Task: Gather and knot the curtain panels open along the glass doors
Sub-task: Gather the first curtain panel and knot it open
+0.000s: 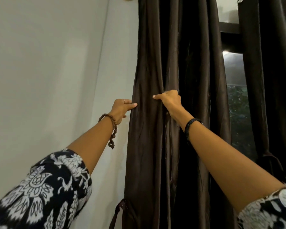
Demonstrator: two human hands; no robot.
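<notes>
Both arms reach up and forward to a dark brown curtain (155, 71) that hangs in deep folds beside a pale wall (48, 71). The left hand (121, 109) grips the curtain's left edge: the thumb lies across the front of the cloth, while the other fingers wrap behind the edge, out of sight. The right hand (169, 101) is a little higher and just to the right, closed on a bunch of folds near the middle of the panel, thumb pointing left across the front and the fingers curled into the cloth. A band of curtain lies flat between the two hands.

A beaded bracelet (111, 128) hangs on the left wrist and a dark braided band (191, 125) circles the right. Both sleeves (45, 192) are dark with a white flower print. To the right, a strip of glass door (234, 96) shows between this curtain and a second curtain panel (271, 80).
</notes>
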